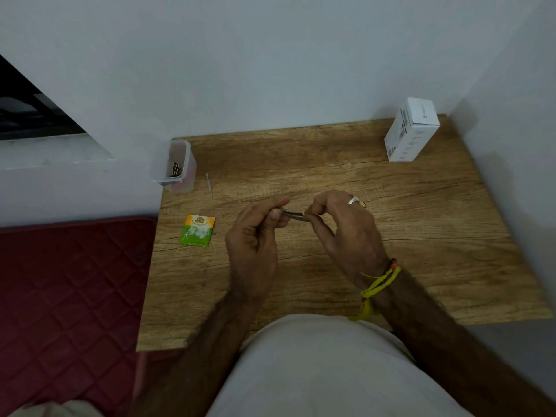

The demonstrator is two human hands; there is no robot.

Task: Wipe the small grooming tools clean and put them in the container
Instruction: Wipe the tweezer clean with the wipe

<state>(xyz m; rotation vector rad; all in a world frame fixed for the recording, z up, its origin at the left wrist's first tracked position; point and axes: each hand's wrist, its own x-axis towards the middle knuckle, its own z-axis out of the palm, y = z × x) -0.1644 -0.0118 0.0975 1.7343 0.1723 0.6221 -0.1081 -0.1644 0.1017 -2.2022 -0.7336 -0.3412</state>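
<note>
Both hands are raised just above the middle of the wooden table (pixel 331 152), joined by one small metal grooming tool (pixel 293 215). The left hand (pixel 255 233) pinches one end of the tool between thumb and fingertips. The right hand (pixel 343 227) closes its curled fingers around the other end. No cloth or wipe can be made out between the fingers; whether one is there cannot be told.

The clear plastic container (pixel 176 165) stands at the far left corner of the table, open at the top, with several dark metal pieces already inside. A thin white stick-like tool (pixel 209 184) lies on the table just beside the container, towards the centre. A green and orange sachet (pixel 197 230) lies near the left edge, well apart from the hands. A white carton (pixel 410 130) stands at the far right corner.

Judgement: the step in hand is the wiping of this one tool; part of the set appears stored, and at least the white tool is outstanding.

The next move calls for a full pass along the metal, then a carry to the far left corner and a release into the narrow container mouth, without knocking the light container off the edge.
</note>
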